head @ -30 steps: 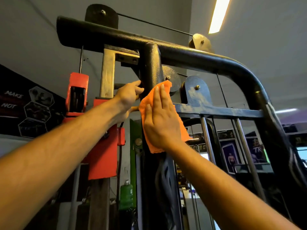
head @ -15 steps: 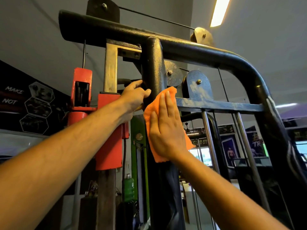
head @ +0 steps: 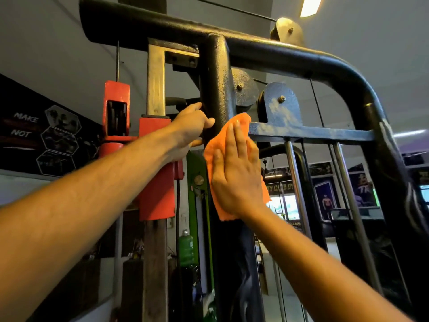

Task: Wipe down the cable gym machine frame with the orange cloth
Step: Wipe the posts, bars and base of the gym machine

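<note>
Black cable machine frame (head: pixel 301 59) overhead, vertical post (head: pixel 217 89) at centre. Orange cloth (head: pixel 214 154) flat against post, just below blue crossbar (head: pixel 308 133). Right hand (head: pixel 236 173) with straight fingers pressing cloth. Left hand (head: pixel 191 126) curled around post, gripping it.

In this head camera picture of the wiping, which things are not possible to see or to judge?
- Black upright post, head view: the right hand and orange cloth cover the part being wiped, so dirt there cannot be judged.
- Left hand: its fingertips go behind the post.
- Wall poster: cut by the left edge; only MAKE and NOT are readable.
- Post base: out of frame below.
</note>
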Motion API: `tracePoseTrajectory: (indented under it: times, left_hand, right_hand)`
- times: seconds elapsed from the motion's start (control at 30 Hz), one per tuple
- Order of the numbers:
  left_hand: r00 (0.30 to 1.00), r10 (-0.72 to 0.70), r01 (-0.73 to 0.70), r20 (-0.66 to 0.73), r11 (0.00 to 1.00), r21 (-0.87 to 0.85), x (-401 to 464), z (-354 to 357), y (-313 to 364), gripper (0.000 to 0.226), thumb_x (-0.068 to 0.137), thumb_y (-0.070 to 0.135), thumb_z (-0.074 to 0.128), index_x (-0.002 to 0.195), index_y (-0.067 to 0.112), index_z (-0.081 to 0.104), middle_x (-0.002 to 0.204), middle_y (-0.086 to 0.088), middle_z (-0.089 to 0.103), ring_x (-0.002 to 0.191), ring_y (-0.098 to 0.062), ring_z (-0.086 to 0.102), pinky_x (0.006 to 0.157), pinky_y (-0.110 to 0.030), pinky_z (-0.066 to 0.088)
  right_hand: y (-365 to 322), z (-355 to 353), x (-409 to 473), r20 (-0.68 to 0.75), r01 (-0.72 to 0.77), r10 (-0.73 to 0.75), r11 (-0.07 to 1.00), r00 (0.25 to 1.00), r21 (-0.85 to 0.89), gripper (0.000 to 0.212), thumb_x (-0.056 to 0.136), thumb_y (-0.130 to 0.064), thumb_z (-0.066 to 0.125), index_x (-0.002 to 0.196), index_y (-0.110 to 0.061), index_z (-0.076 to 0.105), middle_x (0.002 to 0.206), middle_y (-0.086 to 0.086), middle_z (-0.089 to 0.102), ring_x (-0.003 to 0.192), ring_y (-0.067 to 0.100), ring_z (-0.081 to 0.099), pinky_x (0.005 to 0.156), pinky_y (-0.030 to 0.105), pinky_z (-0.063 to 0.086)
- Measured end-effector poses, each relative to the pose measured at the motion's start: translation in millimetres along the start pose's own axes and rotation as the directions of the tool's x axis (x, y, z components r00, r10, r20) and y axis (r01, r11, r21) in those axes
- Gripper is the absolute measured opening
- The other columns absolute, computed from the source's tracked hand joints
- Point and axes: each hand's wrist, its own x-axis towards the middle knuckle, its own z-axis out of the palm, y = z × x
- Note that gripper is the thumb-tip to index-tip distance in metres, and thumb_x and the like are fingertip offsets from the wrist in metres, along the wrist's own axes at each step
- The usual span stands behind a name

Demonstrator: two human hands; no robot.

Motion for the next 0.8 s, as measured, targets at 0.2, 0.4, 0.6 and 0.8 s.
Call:
tracePoseTrajectory:
  times: [0.2, 0.4, 0.6, 0.8]
  left_hand:
    - [0.999, -0.032, 0.03, 0.032, 0.998, 0.053, -3.7, -7.1, 0.1, 0.085, 0.09, 0.018, 0.064, 0.168, 0.029, 0.032, 0.168, -0.005, 0.042, 0.152, -0.028, 0.044, 0.123, -0.058, 0.037]
    - [0.998, -0.063, 0.061, 0.024, 0.997, 0.041, -15.4, -3.4, -2.3, 0.076, 0.099, 0.012, 0.061, 0.166, 0.034, 0.034, 0.16, 0.0, 0.052, 0.146, -0.024, 0.05, 0.115, -0.059, 0.046]
    - [0.999, -0.045, 0.044, 0.028, 0.999, 0.024, -24.7, 1.2, -0.3, 0.072, 0.108, 0.015, 0.057, 0.17, 0.031, 0.025, 0.17, 0.0, 0.037, 0.151, -0.027, 0.043, 0.116, -0.057, 0.043]
    - [0.998, -0.066, 0.065, 0.019, 0.998, 0.024, -46.1, 12.5, -24.6, 0.074, 0.099, 0.018, 0.064, 0.164, 0.04, 0.037, 0.152, 0.009, 0.059, 0.137, -0.016, 0.058, 0.112, -0.048, 0.046]
  right_hand:
    - [-4.0, -0.3, -17.8, -0.009, -0.029, 0.03, 0.997, 1.0, 0.065, 0.073, 0.116, -0.05, 0.034, 0.174, -0.03, -0.006, 0.181, -0.014, -0.006, 0.163, 0.018, 0.012, 0.132, 0.043, 0.018]
    - [7.4, -2.4, -68.5, 0.031, -0.031, 0.029, 0.998, 0.999, 0.058, 0.074, 0.115, -0.051, 0.034, 0.174, -0.03, -0.006, 0.181, -0.015, -0.007, 0.164, 0.017, 0.011, 0.132, 0.044, 0.02]
    - [0.6, -6.1, 2.3, 0.047, -0.059, 0.055, 0.994, 0.997, 0.089, 0.072, 0.116, -0.048, 0.035, 0.174, -0.024, -0.001, 0.182, -0.008, -0.003, 0.161, 0.025, 0.016, 0.128, 0.049, 0.023]
    - [10.2, -1.2, -106.4, 0.025, 0.004, -0.007, 0.993, 1.0, 0.117, 0.073, 0.116, -0.045, 0.037, 0.174, -0.031, -0.006, 0.181, -0.015, -0.012, 0.167, 0.016, 0.006, 0.133, 0.041, 0.016]
